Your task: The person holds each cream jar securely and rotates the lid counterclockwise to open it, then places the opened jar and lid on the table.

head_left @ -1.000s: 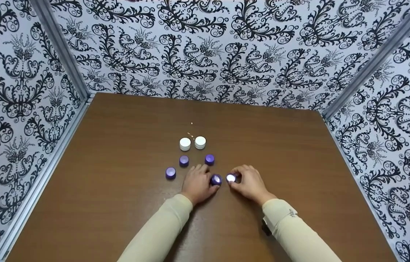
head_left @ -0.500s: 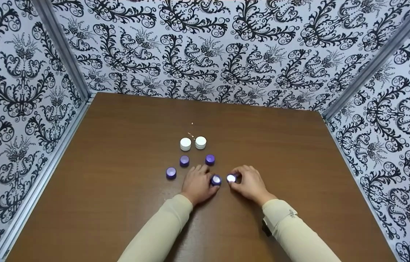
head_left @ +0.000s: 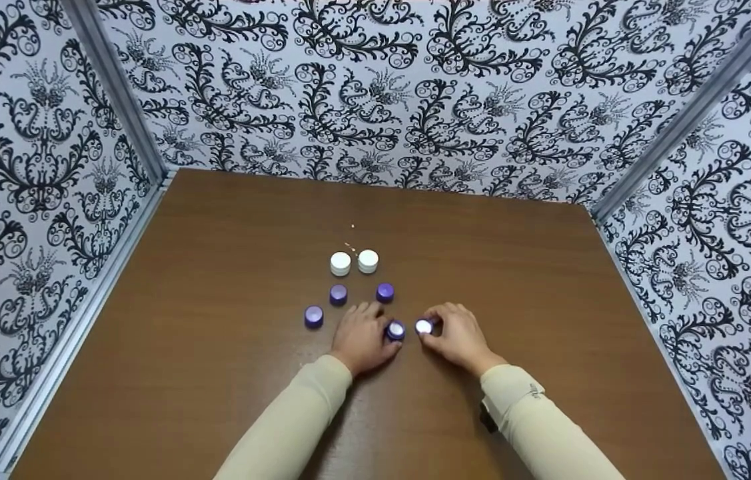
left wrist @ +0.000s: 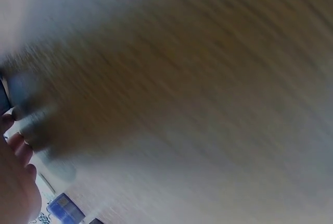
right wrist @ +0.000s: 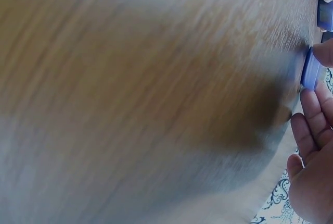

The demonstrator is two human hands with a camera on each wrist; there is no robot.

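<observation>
My left hand (head_left: 362,339) grips a small round purple container (head_left: 396,330) with a pale, shiny top between thumb and forefinger, down at the tabletop. Just to its right, my right hand (head_left: 458,338) pinches a purple cap (head_left: 424,327) whose bright white face points up. A narrow gap separates the two pieces. The right wrist view shows the held cap (right wrist: 311,69) as a shallow, ridged disc. Beyond my left fingers stands another purple piece (head_left: 385,292). In the left wrist view my left hand (left wrist: 18,182) is only partly visible, and its held piece is mostly cut off.
Left of my left hand are two more purple pieces, one nearer (head_left: 313,317) and one farther (head_left: 338,295). Two white ridged round pieces, left (head_left: 340,264) and right (head_left: 368,261), stand farther back on the brown table (head_left: 248,233). Patterned walls (head_left: 375,93) enclose it.
</observation>
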